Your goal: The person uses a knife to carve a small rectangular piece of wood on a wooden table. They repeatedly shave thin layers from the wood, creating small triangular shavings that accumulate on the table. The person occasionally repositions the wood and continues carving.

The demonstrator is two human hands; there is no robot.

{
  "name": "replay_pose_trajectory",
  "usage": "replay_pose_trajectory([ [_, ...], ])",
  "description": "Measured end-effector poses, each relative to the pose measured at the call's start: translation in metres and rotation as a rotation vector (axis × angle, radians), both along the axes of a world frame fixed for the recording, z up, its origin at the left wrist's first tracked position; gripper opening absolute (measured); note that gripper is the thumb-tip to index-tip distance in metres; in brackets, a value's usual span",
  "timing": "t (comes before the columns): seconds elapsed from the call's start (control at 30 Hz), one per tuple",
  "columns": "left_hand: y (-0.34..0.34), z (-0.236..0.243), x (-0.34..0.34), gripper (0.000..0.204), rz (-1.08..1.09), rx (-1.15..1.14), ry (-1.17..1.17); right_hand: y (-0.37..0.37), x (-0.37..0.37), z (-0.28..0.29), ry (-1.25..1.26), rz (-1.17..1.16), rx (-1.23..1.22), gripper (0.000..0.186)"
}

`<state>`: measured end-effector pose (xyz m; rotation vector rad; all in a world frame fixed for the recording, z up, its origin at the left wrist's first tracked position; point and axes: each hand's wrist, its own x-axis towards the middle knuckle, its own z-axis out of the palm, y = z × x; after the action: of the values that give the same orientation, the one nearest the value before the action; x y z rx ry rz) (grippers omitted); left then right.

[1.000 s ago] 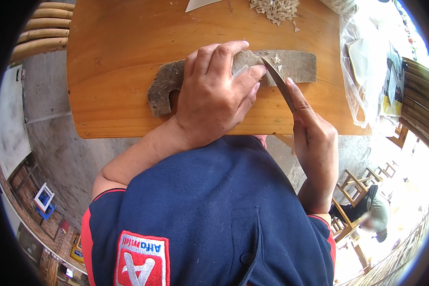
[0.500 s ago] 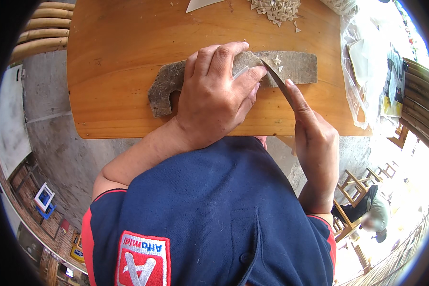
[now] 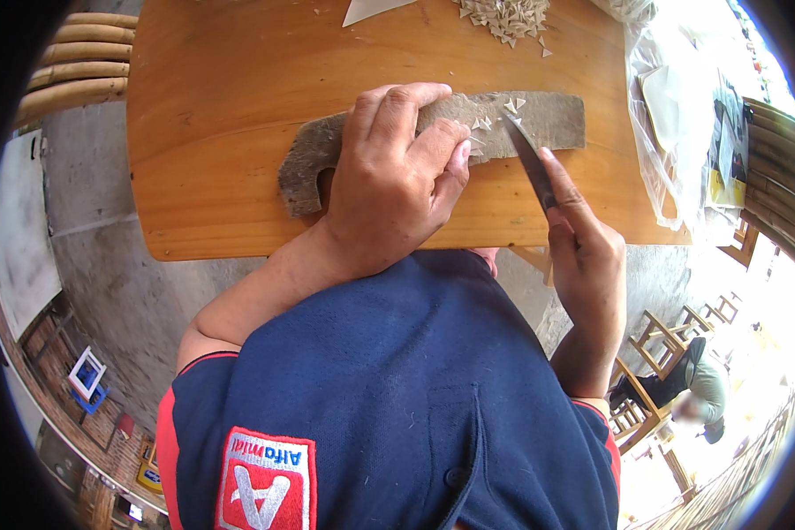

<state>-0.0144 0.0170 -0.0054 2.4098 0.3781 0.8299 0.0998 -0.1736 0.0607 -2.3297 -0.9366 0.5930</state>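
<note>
So my hands are apart right now: the left hand point(image 3: 384, 181) is laid over the board with its fingers bent, and the right hand point(image 3: 592, 252) is wrapped around the handle of a knife point(image 3: 530, 159). Can't tell if my left finger and thumb are pinching anything, the tips hide it. My navy shirt point(image 3: 353, 380) is right up against the near edge of the worktop point(image 3: 212, 159).

The board point(image 3: 556, 124) is a worn grey wooden thing, lying crosswise, with a hooked end poking out left of my left hand. The knife's dark blade slants over its right half, tip near some little pale chips point(image 3: 483, 124) scattered between the blade and my left fingertips. A couple more sit just beyond the tip.

Further back on the worktop there's a heap of pale triangles point(image 3: 508, 16), a white sheet point(image 3: 367, 9) well to its left, and a clear plastic bag point(image 3: 658, 159) at the right edge. Way off right, somebody in a light green top point(image 3: 707, 389) is bent over near wooden stools point(image 3: 658, 344).
</note>
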Motion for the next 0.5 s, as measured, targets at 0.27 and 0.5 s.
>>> replay_pose_trajectory([
  [0.27, 0.001, 0.0, 0.001, 0.013, -0.018, 0.04, 0.0, 0.011, 0.008, 0.01, -0.127, 0.163, -0.192, 0.051],
  [0.5, 0.0, 0.01, -0.004, 0.027, -0.055, -0.062, 0.109, -0.004, 0.018, 0.001, -0.135, -0.006, -0.036, 0.051],
])
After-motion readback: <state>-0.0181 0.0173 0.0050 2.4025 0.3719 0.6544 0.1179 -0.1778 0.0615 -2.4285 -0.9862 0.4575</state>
